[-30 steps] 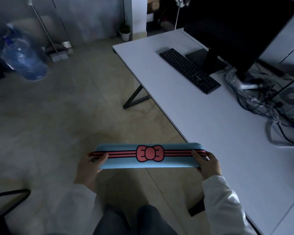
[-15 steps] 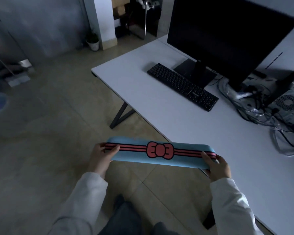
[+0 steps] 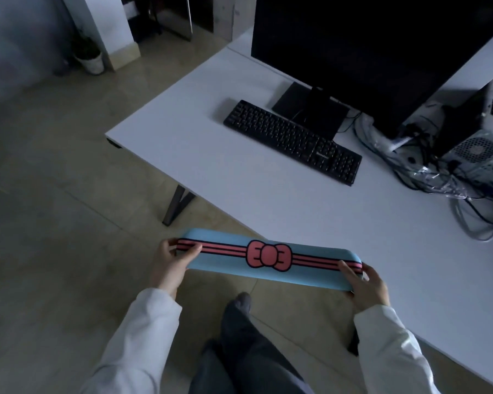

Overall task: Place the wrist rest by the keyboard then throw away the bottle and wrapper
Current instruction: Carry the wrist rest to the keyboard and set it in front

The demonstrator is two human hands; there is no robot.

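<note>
I hold a long blue wrist rest (image 3: pixel 231 261) with pink stripes and a pink bow, level in front of me. My left hand (image 3: pixel 170 261) grips its left end over the floor. My right hand (image 3: pixel 366 285) grips its right end, just over the near edge of the white desk (image 3: pixel 239 183). A black keyboard (image 3: pixel 292 140) lies on the desk farther back, set diagonally in front of the monitor. Clear plastic wrapping (image 3: pixel 436 177) lies among the cables at the right. No bottle is in view.
A large dark monitor (image 3: pixel 365 49) stands on its base behind the keyboard. Tangled cables (image 3: pixel 478 211) and a computer case (image 3: pixel 478 155) crowd the desk's right side. A small potted plant (image 3: pixel 93 59) sits on the tiled floor by a white pillar (image 3: pixel 108 27). My legs show below.
I have stepped closer to the desk and turned right; the keyboard and monitor appear larger and nearer. The wrist rest's right end now reaches over the desk edge. The blue water jugs left the view.
</note>
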